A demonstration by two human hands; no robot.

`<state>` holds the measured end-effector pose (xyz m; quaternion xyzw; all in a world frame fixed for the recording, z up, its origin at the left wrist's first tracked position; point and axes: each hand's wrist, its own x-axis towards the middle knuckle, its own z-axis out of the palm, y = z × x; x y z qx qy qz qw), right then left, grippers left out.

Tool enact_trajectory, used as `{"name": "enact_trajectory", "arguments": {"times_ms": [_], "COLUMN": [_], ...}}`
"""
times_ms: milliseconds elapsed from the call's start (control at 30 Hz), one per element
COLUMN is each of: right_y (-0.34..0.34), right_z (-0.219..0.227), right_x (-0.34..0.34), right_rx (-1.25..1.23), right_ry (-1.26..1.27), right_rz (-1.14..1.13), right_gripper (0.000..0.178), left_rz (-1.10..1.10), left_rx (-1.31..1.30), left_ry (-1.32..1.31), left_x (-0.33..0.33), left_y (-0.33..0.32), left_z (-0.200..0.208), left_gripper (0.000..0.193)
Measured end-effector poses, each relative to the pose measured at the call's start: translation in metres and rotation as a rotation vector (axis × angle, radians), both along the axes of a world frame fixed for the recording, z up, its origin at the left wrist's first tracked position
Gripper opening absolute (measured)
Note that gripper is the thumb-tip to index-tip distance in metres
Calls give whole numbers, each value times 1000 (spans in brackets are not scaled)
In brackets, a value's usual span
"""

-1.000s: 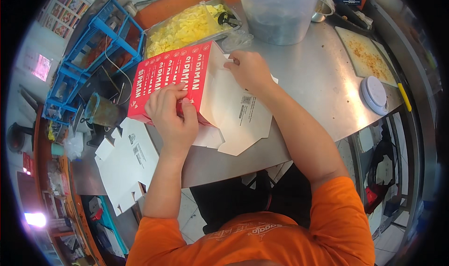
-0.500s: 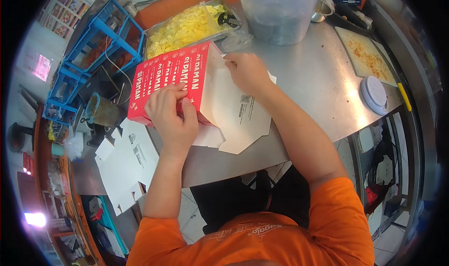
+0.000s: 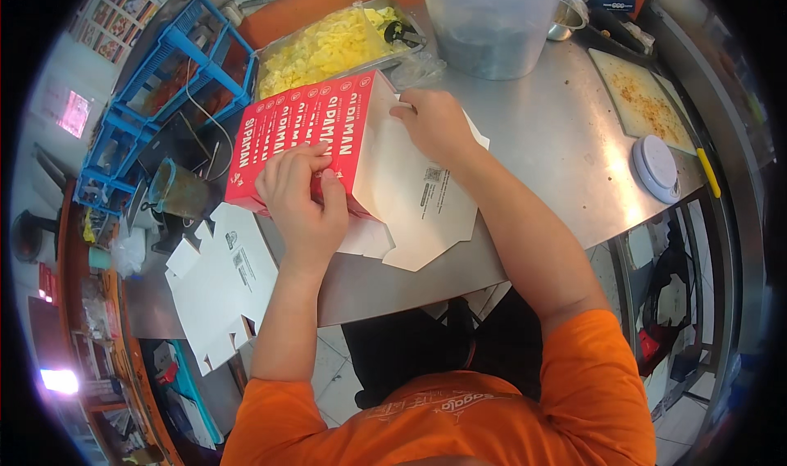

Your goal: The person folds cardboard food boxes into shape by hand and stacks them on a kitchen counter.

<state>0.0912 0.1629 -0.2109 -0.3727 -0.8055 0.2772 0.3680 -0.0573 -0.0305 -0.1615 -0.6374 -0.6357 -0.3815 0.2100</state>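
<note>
The red carton (image 3: 266,130) sits on the bench (image 3: 557,171) beneath the fingers of the left hand (image 3: 299,204) and just left of those of the right hand (image 3: 436,126), long axis running left to right, right end slightly farther off, its pale inner side facing right onto a white panel (image 3: 420,220). The left fingers are bent and loosely spread, resting on the red face; the right fingers curl in at the panel's far edge, though whether they pinch it I cannot tell. A flat white blank (image 3: 217,281) lies left of both, yellow food pieces (image 3: 311,52) beyond them.
</note>
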Motion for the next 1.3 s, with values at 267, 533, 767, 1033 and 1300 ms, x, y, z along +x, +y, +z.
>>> {"name": "enact_trajectory", "arguments": {"times_ms": [267, 533, 767, 1033, 1300], "right_y": [-2, 2, 17, 13, 21], "right_z": [3, 7, -1, -1, -10], "right_x": [5, 11, 30, 24, 21], "right_rx": [72, -11, -119, -47, 94], "right_ry": [-60, -81, -60, -83, -106], "right_rz": [49, 85, 168, 157, 118], "right_gripper": [22, 22, 23, 23, 19], "left_rz": [-13, -37, 0, -129, -140], "left_rx": [25, 8, -201, -536, -748], "left_ry": [-14, -34, -270, -5, -133], "left_x": [-4, -7, -3, -42, -34], "left_y": [0, 0, 20, 153, 163], "left_z": [-3, 0, 46, 55, 40], "left_gripper": [12, 11, 18, 47, 58]}}
